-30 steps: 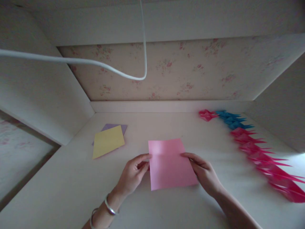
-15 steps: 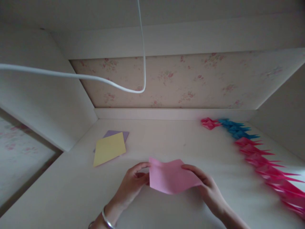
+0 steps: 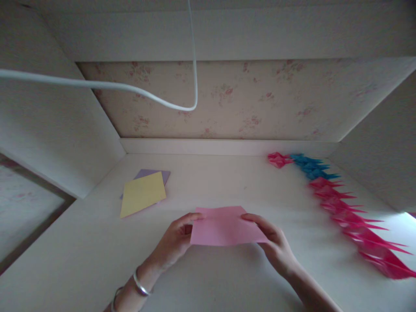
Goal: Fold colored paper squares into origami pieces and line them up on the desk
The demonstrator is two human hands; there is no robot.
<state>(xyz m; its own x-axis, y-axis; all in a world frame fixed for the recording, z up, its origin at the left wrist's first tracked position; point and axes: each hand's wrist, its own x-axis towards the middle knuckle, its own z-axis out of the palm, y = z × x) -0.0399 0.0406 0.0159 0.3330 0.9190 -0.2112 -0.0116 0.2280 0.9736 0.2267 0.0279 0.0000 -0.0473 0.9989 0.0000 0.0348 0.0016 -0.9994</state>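
Note:
A pink sheet of paper (image 3: 224,226) is stretched between my two hands, low in the middle of the view, just over the white tabletop. My left hand (image 3: 178,238) pinches its left edge, with the thumb and lower fingers partly hidden. At the right edge, my right hand (image 3: 272,240) grips the sheet, index finger on top and the rest mostly behind. The paper looks nearly flat, without a visible fold. To the left lies a yellow sheet of paper (image 3: 143,194), overlapping a purple sheet (image 3: 165,176).
A row of folded paper shapes runs down the right side: a pink one (image 3: 278,160) at the back, blue ones (image 3: 310,165), then several pink-red ones (image 3: 360,232). A white cable (image 3: 136,90) hangs across the upper left. White panels and a floral wall (image 3: 224,99) enclose the tabletop (image 3: 208,277).
The pink sheet, wavy before, is now flatter and held straighter between both hands. The whole view has shifted slightly, so everything sits a little higher and further left.

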